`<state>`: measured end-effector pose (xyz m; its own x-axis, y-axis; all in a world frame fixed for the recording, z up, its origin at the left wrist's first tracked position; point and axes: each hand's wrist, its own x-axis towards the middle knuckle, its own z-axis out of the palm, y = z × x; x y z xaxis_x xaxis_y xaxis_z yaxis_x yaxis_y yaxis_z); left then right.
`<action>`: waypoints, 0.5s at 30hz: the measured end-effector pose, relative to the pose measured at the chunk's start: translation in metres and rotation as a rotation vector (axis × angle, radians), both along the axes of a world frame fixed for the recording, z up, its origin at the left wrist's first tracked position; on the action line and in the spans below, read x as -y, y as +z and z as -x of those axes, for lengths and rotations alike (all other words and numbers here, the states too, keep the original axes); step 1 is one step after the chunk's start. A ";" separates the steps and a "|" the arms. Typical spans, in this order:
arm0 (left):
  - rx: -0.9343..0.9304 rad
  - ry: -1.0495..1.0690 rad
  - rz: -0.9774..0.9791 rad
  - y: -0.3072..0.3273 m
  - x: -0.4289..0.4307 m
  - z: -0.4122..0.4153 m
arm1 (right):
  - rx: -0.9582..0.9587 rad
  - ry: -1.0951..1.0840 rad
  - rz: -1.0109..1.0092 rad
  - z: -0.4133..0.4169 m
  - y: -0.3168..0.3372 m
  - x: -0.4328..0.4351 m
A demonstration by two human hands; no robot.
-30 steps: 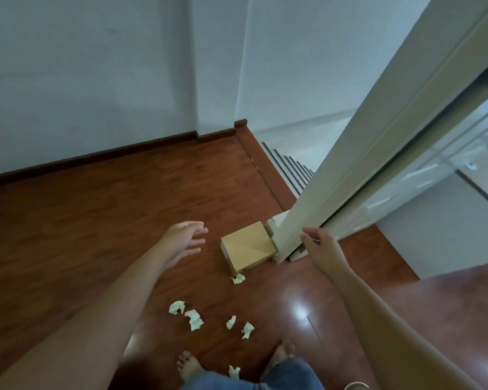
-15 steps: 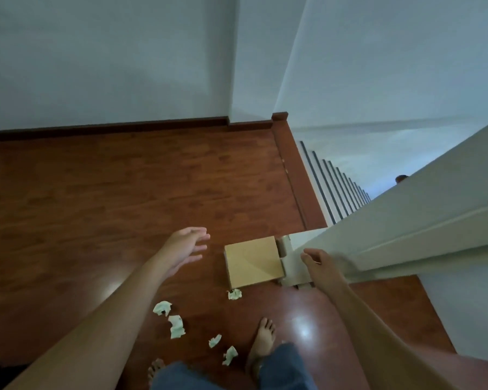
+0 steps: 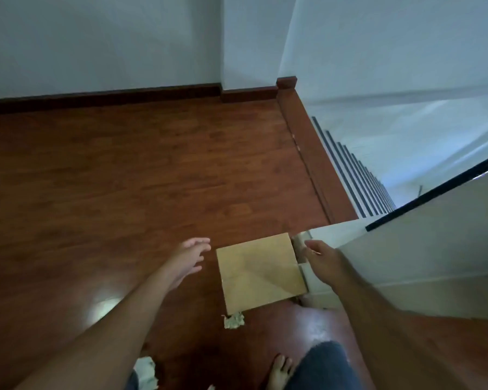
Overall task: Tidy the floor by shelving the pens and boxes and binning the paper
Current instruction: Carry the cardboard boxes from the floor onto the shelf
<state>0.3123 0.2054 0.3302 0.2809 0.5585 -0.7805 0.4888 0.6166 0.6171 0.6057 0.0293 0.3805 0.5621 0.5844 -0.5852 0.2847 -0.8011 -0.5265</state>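
Cardboard box (image 3: 261, 273) flanked by two outstretched hands on wooden floor (image 3: 124, 178).
Left hand (image 3: 188, 258) and right hand (image 3: 326, 263) are held open, nothing grasped; crumpled paper (image 3: 233, 320) is seen beside the box.

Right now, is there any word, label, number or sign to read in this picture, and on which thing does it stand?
None can be read.
Box: plain brown top, no print visible.
Paper scrap: crumpled, no writing to make out.
Wall and floor: no signs.

Home landing, wooden floor (image 3: 152, 178), dark skirting board (image 3: 102, 98), stairs (image 3: 358, 175) descending, bare foot (image 3: 279, 372)
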 end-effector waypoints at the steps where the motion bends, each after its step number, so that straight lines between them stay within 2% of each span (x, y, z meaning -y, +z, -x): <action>1: -0.001 -0.005 -0.006 -0.031 0.001 -0.007 | -0.010 -0.007 -0.002 -0.005 -0.032 -0.005; 5: -0.028 0.009 0.016 -0.128 0.011 -0.028 | 0.021 0.025 0.045 -0.022 -0.137 -0.027; 8: -0.087 -0.005 0.123 -0.185 0.027 -0.032 | -0.015 0.035 0.091 -0.036 -0.216 -0.028; 10: -0.135 -0.130 0.202 -0.222 0.045 -0.030 | -0.015 0.031 0.118 -0.047 -0.288 -0.019; 12: -0.158 -0.237 0.235 -0.240 0.063 -0.030 | 0.019 0.054 0.147 -0.034 -0.296 -0.014; 15: -0.094 -0.163 0.244 -0.249 0.076 -0.025 | -0.033 0.011 0.175 -0.044 -0.339 0.008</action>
<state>0.3373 0.1296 0.0814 0.2712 0.3048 -0.9130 0.6413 0.6501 0.4076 0.6494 0.0216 0.0411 0.5350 0.4781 -0.6965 0.2793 -0.8782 -0.3882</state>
